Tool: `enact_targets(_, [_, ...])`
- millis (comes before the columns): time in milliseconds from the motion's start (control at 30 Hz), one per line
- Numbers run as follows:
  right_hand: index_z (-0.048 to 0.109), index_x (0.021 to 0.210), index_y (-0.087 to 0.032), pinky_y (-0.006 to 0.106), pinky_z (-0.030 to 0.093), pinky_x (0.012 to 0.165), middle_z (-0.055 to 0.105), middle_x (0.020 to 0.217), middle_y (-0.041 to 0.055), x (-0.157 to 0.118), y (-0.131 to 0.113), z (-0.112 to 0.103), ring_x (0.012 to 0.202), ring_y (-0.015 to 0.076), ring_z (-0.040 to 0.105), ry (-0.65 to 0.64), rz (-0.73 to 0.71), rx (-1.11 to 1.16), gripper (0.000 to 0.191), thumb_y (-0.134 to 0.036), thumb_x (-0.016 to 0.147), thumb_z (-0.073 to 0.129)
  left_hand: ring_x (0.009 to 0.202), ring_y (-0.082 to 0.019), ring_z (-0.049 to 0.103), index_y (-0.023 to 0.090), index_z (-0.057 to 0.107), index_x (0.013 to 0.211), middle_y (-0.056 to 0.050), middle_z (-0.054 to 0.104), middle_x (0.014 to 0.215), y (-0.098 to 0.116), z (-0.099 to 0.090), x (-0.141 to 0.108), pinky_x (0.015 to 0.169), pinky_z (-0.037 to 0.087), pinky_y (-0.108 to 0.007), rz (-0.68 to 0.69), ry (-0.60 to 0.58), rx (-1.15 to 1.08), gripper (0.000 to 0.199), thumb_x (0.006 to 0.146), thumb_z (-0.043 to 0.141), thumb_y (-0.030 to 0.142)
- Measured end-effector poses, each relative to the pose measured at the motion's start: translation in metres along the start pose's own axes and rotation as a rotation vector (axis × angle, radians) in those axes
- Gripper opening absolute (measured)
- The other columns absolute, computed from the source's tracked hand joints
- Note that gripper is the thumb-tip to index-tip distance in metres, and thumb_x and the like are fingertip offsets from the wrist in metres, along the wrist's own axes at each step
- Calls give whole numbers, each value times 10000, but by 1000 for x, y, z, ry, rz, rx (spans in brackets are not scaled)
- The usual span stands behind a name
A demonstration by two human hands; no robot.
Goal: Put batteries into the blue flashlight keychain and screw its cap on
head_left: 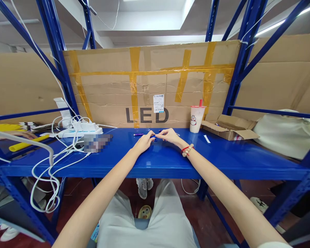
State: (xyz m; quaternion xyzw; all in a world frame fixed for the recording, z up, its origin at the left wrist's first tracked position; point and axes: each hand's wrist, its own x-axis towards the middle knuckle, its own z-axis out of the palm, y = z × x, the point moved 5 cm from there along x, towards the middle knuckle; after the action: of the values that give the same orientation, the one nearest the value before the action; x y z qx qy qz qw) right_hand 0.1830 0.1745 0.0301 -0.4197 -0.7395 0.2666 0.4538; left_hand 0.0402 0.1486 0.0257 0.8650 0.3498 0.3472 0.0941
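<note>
My left hand (144, 142) and my right hand (170, 135) nearly meet over the blue tabletop (167, 156). Between their fingertips is a small blue pen-like piece (153, 136), which both hands pinch. Just left of my left hand lies a purple-blue pen-like stick (138, 134). Small dark and light slender items lie behind my right hand, partly hidden by it. A bead bracelet (188, 150) and a red string are on my right wrist.
A white cup (196, 119) with a red straw, a white paper slip (207, 139) and an open cardboard box (231, 128) stand or lie right. Tangled white cables (72, 137) and a power strip (93, 131) are left. Another person's hand (26, 135) is far left, near a yellow tube (28, 143).
</note>
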Motion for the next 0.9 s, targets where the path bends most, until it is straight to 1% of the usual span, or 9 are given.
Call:
enact_targets(100, [686, 632, -113, 216, 308, 420, 530, 464, -7, 0, 1, 0, 419, 66, 395, -9, 23, 40, 401, -499, 528, 707, 961, -188, 597, 220, 465, 1005, -55, 642, 998, -1, 0, 1, 846, 446, -318, -19, 5, 3, 166, 868, 382, 265])
enact_targets(233, [676, 618, -119, 211, 297, 418, 499, 438, -21, -2, -1, 1, 424, 64, 389, -8, 60, 57, 382, -483, 512, 721, 939, -186, 609, 235, 457, 1068, -48, 647, 992, 0, 1, 1, 842, 451, -318, -39, 0, 29, 214, 868, 385, 254])
enact_targets(433, [649, 579, -125, 200, 276, 400, 481, 432, -28, -2, -2, 3, 416, 56, 377, 5, 96, 54, 359, -472, 522, 721, 863, -186, 619, 243, 454, 1088, -31, 650, 860, 3, 1, 0, 786, 465, -311, -49, -41, 105, 240, 879, 337, 246])
enact_targets(633, [656, 629, -125, 189, 293, 406, 494, 466, -23, 2, 5, 3, 447, 62, 409, -33, 89, 105, 376, -488, 546, 705, 801, -183, 616, 235, 452, 1079, -28, 633, 800, 2, 1, 1, 755, 460, -299, -35, -27, 97, 237, 882, 326, 266])
enact_targets(767, [646, 620, -120, 185, 302, 409, 506, 492, -17, 2, 6, 3, 459, 63, 420, -49, 68, 112, 382, -491, 552, 702, 740, -173, 603, 241, 453, 1078, -11, 613, 745, 1, 2, 1, 732, 452, -289, -63, -49, 107, 241, 884, 319, 287])
enact_targets(900, [657, 650, -115, 186, 293, 405, 492, 467, -26, 2, 3, 3, 445, 60, 403, -34, 52, 90, 387, -489, 561, 699, 712, -162, 591, 239, 449, 1089, -6, 605, 728, 2, 3, 2, 707, 445, -272, -90, -66, 116, 261, 892, 289, 299])
